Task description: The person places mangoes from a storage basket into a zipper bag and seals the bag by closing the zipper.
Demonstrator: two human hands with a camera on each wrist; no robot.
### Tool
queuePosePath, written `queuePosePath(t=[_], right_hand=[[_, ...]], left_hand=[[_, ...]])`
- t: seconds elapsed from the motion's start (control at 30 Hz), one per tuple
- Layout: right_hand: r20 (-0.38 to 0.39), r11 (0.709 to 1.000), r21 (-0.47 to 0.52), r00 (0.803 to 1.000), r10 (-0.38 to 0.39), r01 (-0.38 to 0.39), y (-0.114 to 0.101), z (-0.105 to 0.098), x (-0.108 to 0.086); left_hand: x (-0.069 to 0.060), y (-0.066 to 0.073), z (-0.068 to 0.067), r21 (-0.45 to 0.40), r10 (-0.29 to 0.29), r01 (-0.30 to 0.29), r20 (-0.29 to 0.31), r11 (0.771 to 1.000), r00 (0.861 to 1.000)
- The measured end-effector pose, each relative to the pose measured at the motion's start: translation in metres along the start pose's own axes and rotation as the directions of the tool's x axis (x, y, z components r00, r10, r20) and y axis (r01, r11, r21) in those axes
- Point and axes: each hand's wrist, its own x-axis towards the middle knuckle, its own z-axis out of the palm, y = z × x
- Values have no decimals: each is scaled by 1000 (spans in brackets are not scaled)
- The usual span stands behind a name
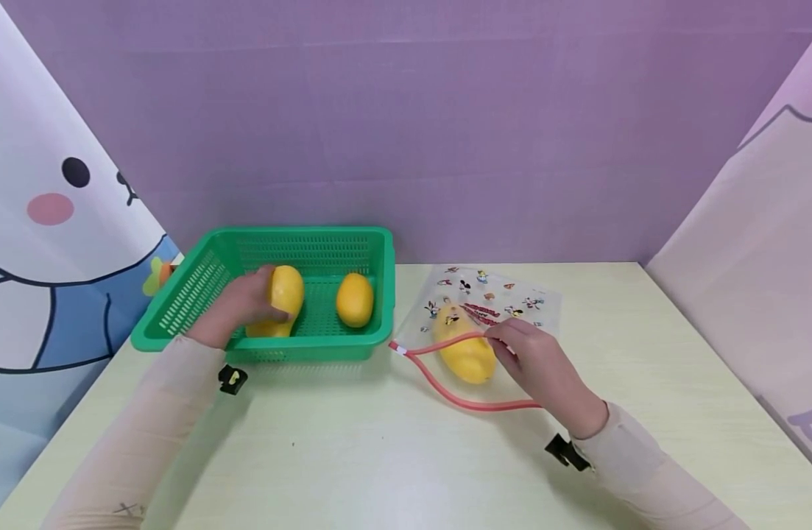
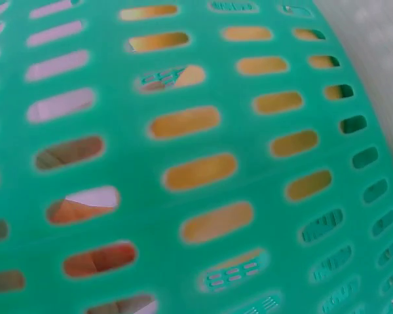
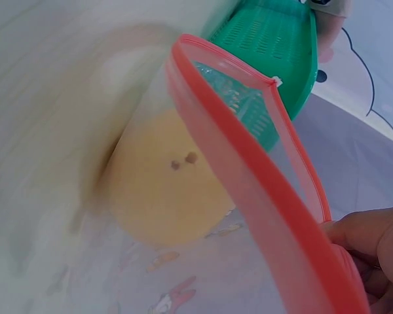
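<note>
Inside the green basket [image 1: 326, 352], my left hand [image 1: 249, 298] grips a yellow mango [image 1: 287, 288] near the left side. More yellow shows just below it; whether that is a second fruit I cannot tell. Another mango [image 1: 355, 300] lies in the basket's right part. My right hand [image 1: 538, 364] pinches the red zip rim of a clear bag [image 1: 512, 294] printed with small cartoon figures. The bag lies on the table with its mouth spread apart, and a large yellow mango [image 1: 468, 353] is inside. Through the basket's slots, the left wrist view shows yellow fruit [image 2: 200, 172].
The pale table [image 1: 379, 456] carries the basket at back left and the bag to its right. A purple cloth wall [image 1: 412, 132] rises behind the table. Printed cloths stand at the left and right sides.
</note>
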Motion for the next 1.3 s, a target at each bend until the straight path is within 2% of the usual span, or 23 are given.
queuePosePath(t=[0.17, 0.53, 0.8, 1.1, 1.3], right_hand=[[0, 1000, -1, 1000, 3, -3, 1, 0, 0], [8, 1000, -1, 1000, 13, -13, 0, -1, 2], [15, 1000, -1, 1000, 19, -19, 0, -1, 1], [9, 1000, 1, 1000, 14, -14, 0, 0, 0], [20, 1000, 1, 999, 29, -29, 0, 0, -1]], left_hand=[[0, 2, 0, 9, 10, -10, -9, 1000, 1000], [1, 8, 2, 55, 76, -76, -1, 996, 997], [-2, 11, 4, 80, 141, -140, -1, 987, 990], [-2, 7, 8, 102, 198, -197, -4, 975, 980], [-3, 6, 9, 102, 197, -196, 3, 975, 980]])
